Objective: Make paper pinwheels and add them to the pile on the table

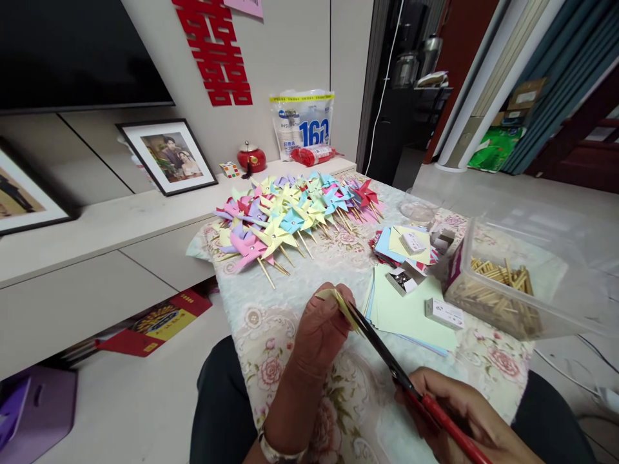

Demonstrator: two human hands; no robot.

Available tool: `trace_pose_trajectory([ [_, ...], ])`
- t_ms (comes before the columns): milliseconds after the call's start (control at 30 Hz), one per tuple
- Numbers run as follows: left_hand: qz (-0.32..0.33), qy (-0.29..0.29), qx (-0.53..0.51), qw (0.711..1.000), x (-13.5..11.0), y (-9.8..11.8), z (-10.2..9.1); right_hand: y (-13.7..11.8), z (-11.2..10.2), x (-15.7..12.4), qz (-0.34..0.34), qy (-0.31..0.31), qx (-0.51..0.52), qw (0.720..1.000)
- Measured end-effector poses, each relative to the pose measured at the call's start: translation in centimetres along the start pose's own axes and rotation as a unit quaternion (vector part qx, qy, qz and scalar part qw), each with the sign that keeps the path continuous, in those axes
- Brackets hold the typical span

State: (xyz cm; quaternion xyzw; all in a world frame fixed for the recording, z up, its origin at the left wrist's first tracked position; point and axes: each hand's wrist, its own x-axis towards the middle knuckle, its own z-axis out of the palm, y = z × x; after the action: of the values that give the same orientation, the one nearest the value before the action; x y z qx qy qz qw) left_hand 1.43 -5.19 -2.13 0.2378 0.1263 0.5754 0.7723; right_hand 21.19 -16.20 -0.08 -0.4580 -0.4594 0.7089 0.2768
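Observation:
My left hand [322, 332] pinches a folded piece of yellow paper [349, 312] above the near part of the table. In my right hand [459, 412] is a pair of scissors [387, 357] with red handles and dark blades. The blade tips meet the paper close to my left fingers; whether they are cutting into it I cannot tell. Beyond my hands lies a heap of paper pinwheels [290, 216] on wooden sticks, in pink, yellow, blue, purple and red. To the right are sheets of pale green paper [403, 316] with small white boxes on them.
An open small box of pins [403, 278] lies behind a closed white box [443, 314]. At right stands a clear plastic bin [488, 303] with short wooden sticks. Coloured paper squares [387, 245] are stacked farther back. A floral tablecloth [271, 367] covers the table.

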Motion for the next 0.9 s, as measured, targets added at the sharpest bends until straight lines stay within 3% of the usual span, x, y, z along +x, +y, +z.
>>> trace_pose_trajectory([
  [133, -0.002, -0.003, 0.005, 1.000, 0.0, 0.0, 0.0, 0.9, -0.3, 0.3, -0.007, -0.035, 0.015, 0.999],
  [300, -0.003, -0.003, 0.011, 1.000, 0.0, 0.0, -0.1, -0.4, 0.2, 0.3, 0.004, -0.002, -0.017, 1.000],
  [433, -0.002, -0.003, 0.000, 1.000, 0.0, -0.1, -0.1, -0.9, 0.4, 0.4, 0.013, -0.012, -0.011, 1.000],
  [900, -0.007, 0.017, -0.019, 1.000, 0.1, 0.0, -0.3, 1.1, -0.1, 0.5, 0.017, -0.010, 0.047, 0.999],
])
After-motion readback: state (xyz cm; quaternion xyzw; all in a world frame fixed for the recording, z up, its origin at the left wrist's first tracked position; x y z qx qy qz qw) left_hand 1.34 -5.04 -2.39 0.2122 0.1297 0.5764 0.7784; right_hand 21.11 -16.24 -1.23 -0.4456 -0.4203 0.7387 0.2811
